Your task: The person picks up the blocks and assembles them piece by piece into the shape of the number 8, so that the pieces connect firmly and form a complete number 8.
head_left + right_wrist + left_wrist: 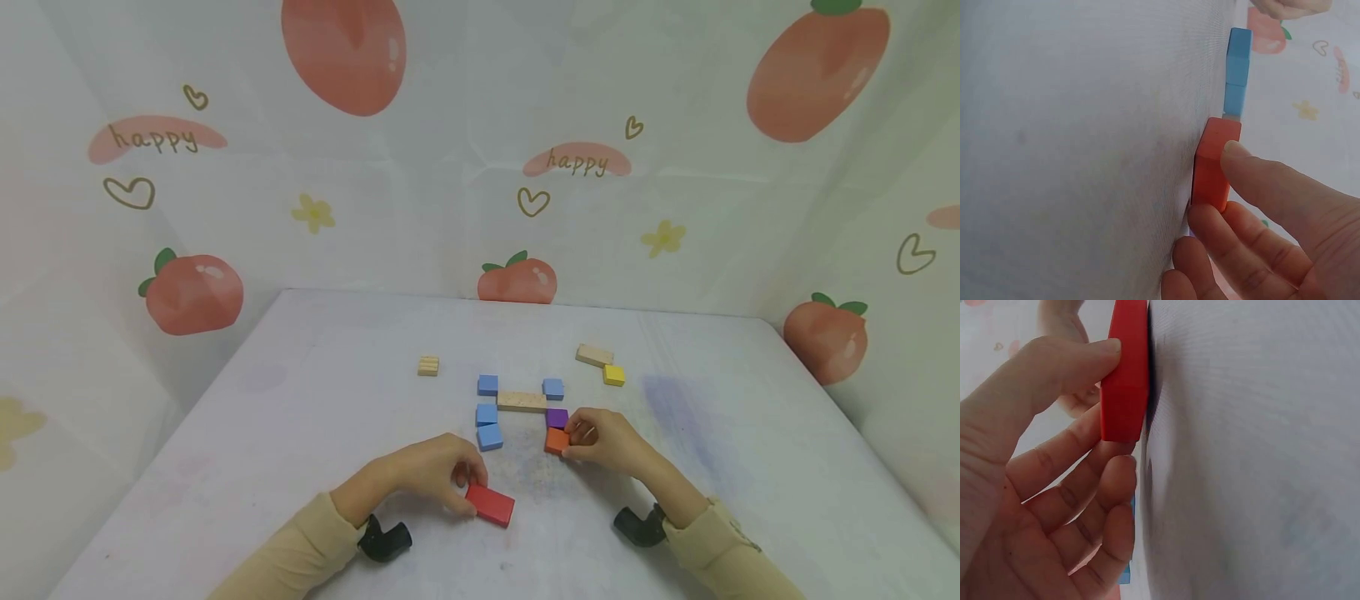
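My left hand [442, 468] pinches a long red block [491, 505] by its left end, low over the table; the left wrist view shows thumb and fingers on either side of it. With thumb and fingers, my right hand [609, 443] grips an orange block [557, 442] right at the near side of a purple block [557, 417]. Beyond these, a plain wooden block [522, 402] lies crosswise between two columns. The left column has blue blocks [487, 414], and another blue block [553, 388] stands at the far end of the right one.
Toward the back left lies a small ridged wooden piece [428, 366]. At the back right a wooden block [595, 356] lies beside a yellow block [613, 375]. A patterned cloth [420, 183] hangs behind the white table [300, 375]. Black devices [386, 540] sit at both wrists.
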`<state>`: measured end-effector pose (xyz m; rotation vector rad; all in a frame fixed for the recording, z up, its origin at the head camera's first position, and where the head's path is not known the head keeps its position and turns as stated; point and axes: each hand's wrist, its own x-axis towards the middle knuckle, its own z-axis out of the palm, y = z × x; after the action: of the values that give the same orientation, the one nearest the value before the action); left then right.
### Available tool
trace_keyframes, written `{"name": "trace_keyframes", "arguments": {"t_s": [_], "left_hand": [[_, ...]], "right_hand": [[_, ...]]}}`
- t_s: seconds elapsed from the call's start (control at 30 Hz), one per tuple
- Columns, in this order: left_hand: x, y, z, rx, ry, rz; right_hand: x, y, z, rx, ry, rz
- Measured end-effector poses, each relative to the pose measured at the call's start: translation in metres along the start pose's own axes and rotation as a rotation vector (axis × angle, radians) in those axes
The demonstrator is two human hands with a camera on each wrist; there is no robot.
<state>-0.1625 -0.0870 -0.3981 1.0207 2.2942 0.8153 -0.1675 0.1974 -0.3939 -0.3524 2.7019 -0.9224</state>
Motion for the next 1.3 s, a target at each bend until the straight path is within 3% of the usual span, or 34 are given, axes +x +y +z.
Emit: {"name": "trace_keyframes", "arguments": {"t_s": [0.37,0.73,0.93,1.3], "left_hand": [[0.007,0.001,-0.001,0.095,0.101,0.080],[0.018,0.010,-0.001,0.226,0.216,0.097],[0.024,0.013,0.001,0.261,0.264,0.077],[0.035,0.015,0.003,0.220,0.303,-0.005]], "right_hand": [[0.001,0.000,0.000,0.005,-0.006,0.009],[0.000,0.001,0.000,0.008,-0.001,-0.003],[0.001,0.002,0.000,0.004,0.002,-0.018],[0.001,0.001,-0.001,0.009,-0.002,-0.032]]}}
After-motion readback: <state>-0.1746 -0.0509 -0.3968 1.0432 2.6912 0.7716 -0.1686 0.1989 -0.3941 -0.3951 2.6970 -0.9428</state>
